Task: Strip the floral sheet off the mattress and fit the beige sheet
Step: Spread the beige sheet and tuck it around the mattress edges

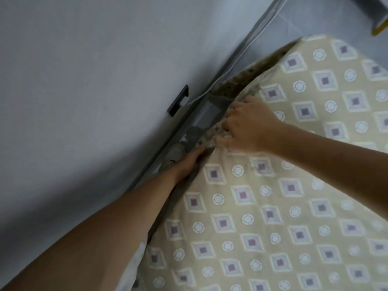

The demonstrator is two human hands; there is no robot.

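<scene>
Left forearm runs along the wall so the left hand (186, 164) can dig under the mattress edge (231, 85); can't tell its grip. Right hand (249, 127) pinches the bunched beige sheet (273, 206) hem, probably tucking it down that side.

right hand (249, 127) bunches beige sheet (273, 206) at wall-side edge | left hand (186, 164) under mattress side (235, 82)

Mattress (233, 85): dark mottled side exposed along the edge nearest the wall, just beside the grey floor strip. Beige sheet (294, 206), diamond-and-circle print, lies directly on the mattress top, covering it; bunched and wrinkled at that wall-side mattress edge.
</scene>
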